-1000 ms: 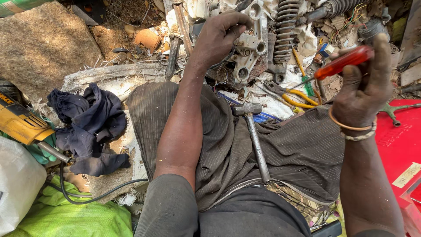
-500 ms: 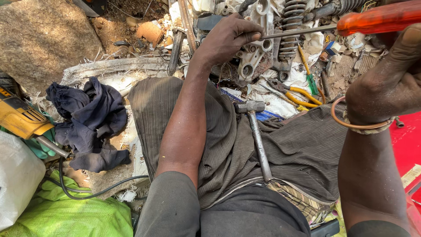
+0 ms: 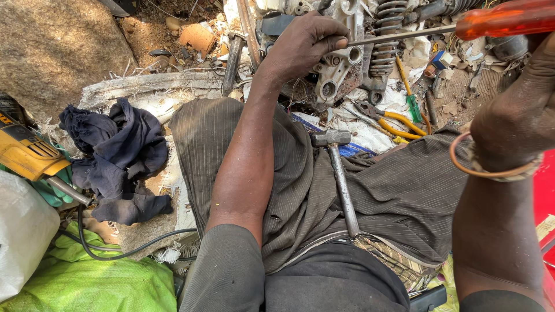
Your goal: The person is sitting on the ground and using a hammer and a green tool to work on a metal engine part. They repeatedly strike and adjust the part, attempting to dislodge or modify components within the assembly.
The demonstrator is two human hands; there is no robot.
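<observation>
My left hand [image 3: 306, 43] reaches forward and grips a grey metal bracket part [image 3: 338, 63] with round holes, next to a coil spring [image 3: 384, 34]. My right hand [image 3: 520, 110], with bangles on the wrist, is raised at the right edge and holds a screwdriver with an orange-red handle [image 3: 503, 18]. Its steel shaft [image 3: 404, 36] runs left and its tip meets the fingers of my left hand at the bracket. A steel hammer [image 3: 341, 179] lies across my lap on the striped grey cloth.
A dark blue rag [image 3: 115, 156] lies on the ground at left beside a yellow power tool [image 3: 26, 153] with a black cable. Yellow-handled pliers [image 3: 399, 124] and a green-handled tool [image 3: 413, 104] lie among scrap ahead. Green cloth [image 3: 87, 283] sits lower left, a red surface at right.
My right hand has risen and swung the screwdriver round, so its shaft now points left to the bracket. My left hand has stayed on the metal part. The view has moved closer.
</observation>
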